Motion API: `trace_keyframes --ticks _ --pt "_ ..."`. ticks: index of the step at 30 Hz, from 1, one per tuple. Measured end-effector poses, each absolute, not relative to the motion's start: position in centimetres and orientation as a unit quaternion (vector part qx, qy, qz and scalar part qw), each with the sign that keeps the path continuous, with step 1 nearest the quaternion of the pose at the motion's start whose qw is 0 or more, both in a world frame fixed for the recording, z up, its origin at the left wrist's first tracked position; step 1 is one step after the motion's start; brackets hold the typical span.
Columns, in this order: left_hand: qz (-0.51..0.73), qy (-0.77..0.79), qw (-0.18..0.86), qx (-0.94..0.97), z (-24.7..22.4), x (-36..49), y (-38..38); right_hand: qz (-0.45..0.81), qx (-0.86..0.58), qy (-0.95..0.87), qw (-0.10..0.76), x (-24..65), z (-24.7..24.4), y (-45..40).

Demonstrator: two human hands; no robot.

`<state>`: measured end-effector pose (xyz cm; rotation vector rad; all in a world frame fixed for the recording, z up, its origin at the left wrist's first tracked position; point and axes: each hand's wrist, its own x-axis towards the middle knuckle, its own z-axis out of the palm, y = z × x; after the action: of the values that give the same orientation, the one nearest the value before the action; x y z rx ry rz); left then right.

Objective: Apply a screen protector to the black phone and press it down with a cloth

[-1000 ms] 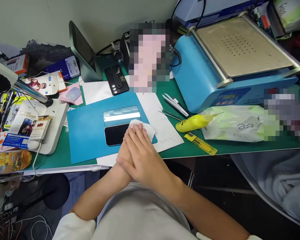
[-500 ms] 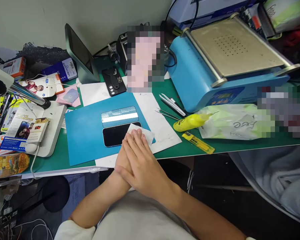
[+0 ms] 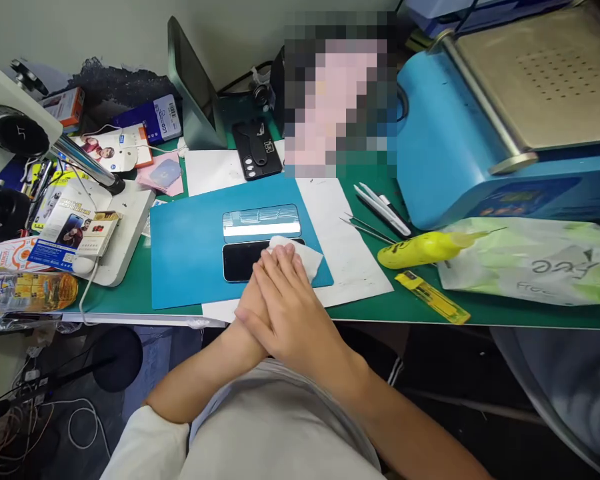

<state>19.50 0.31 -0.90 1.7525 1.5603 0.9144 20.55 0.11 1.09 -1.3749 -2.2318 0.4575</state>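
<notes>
from the head camera i view, nearest, the right hand (image 3: 297, 317) over the left hand (image 3: 254, 300), probably to add or steady pressure. the right lies flat, fingers together, thumb spread; the left's fingers are largely hidden, so i cannot tell whether they grip the crumpled white wipe (image 3: 307, 259) at the fingertips. the wipe partly covers the phone (image 3: 237, 261), flat and glossy black with rounded corners. just beyond it lies a clear, reflective film (image 3: 261, 223), probably set there within easy reach. both rest on a smooth blue mat (image 3: 180, 253), which i take to cushion them from the green surface (image 3: 370, 311). to the right are slender metal tweezers (image 3: 373, 230) and a soft-looking yellow bottle (image 3: 420, 250) on its side; farther back, a ridged black case (image 3: 257, 150) and a blue machine (image 3: 435, 133) with a perforated metal top.
</notes>
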Motion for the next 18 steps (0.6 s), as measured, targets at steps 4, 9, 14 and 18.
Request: trace_keyframes --ticks 4,9,14,18 --pt "0.483 0.620 0.342 0.516 -0.6 18.0 -0.4 0.187 -0.467 -0.832 0.234 18.8 1.6 -0.1" --pt "0.463 0.562 0.333 0.599 -1.3 13.0 -2.6 0.204 -0.447 -0.838 0.237 17.7 2.0 -1.2" --pt "0.393 0.528 0.356 0.664 -1.2 8.2 -0.4 0.189 -0.462 -0.835 0.233 17.4 2.2 1.4" --pt "0.419 0.519 0.404 0.626 -0.7 9.3 -0.8 0.183 -0.450 -0.842 0.234 17.1 2.2 1.0"
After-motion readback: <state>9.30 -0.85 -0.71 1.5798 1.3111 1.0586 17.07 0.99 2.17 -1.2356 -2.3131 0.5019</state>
